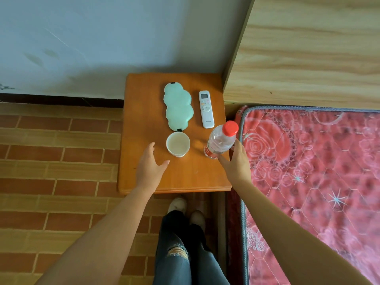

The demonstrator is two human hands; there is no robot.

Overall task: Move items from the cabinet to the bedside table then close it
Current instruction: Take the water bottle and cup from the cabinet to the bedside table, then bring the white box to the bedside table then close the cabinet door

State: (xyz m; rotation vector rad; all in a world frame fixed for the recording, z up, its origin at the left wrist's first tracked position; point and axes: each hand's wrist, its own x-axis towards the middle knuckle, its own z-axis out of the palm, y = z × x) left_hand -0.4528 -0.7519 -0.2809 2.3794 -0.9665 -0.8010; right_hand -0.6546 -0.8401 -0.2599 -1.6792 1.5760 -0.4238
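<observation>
The bottle (221, 141) is standing near the right front of the worktop (144, 112), its long axis leaning up and to the right in this wide view, red cap towards the mattress (308, 161). The right hand (236, 163) is lying just beside and below it — the grip is touching the bottle's lower side, fingers reaching along the label, though whether it is actually clasping or already letting go is hard to tell from this angle. The left hand (149, 167) is hovering released, fingers spread, just left of the cup (177, 145) and not touching it; it is the nearer hand to the cup, the right one to the bottle.

The bottle is clear plastic with a red label band low down, and its contents cannot be made out. The cup is white, upright and looks empty. Behind it an eye mask (178, 106) is lying flat, pale green, its long axis running front to back, its near end just touching the cup's rim. A remote (206, 109) is lying parallel just to its right.

The cabinet itself is sitting under the worktop, out of sight — so closing it is likely calling for a reach downward
</observation>
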